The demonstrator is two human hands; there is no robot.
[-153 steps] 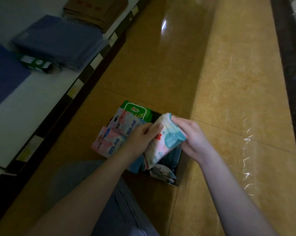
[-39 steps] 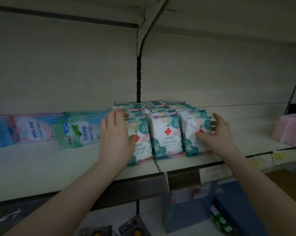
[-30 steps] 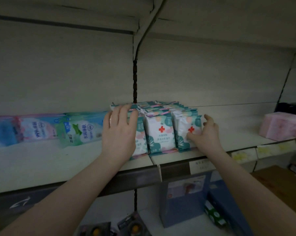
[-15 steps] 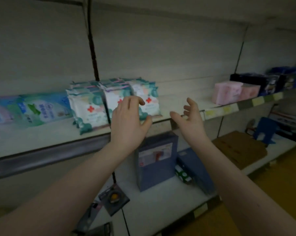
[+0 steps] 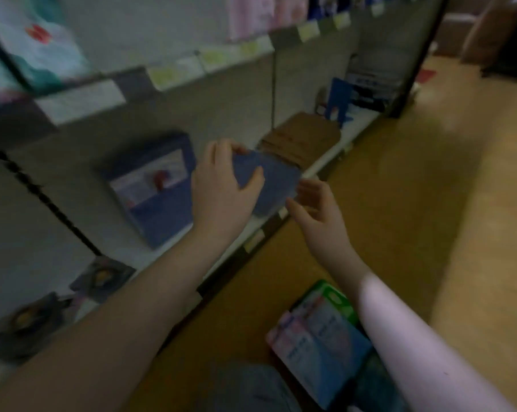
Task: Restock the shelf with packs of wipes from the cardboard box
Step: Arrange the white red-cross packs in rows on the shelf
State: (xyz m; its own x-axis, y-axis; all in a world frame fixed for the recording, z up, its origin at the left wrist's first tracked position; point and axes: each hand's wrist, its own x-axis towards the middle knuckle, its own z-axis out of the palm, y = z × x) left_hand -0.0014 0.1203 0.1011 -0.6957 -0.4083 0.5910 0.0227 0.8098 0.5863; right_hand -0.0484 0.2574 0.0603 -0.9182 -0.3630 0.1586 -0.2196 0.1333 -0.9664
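The view is blurred. White and teal packs of wipes [image 5: 34,46] with a red cross stand on the upper shelf [image 5: 81,99] at the top left. My left hand [image 5: 221,185] and my right hand [image 5: 316,209] hang in the air in front of the lower shelf, both with fingers apart and holding nothing. Pink, blue and green packs of wipes [image 5: 316,337] lie in the box on the floor at the bottom, under my right forearm. The box's own walls are too dark to make out.
On the lower shelf stand a blue carton [image 5: 153,188], a flat blue stack [image 5: 269,179] behind my left hand, and a brown cardboard stack [image 5: 304,138]. Pink packs [image 5: 251,13] sit further along the upper shelf. The tan floor [image 5: 429,203] stretches right.
My view has swung down and right, from the upper shelf toward the floor. Both hands have come away from the shelved packs and dropped lower, empty. The packs on the floor have come into sight.
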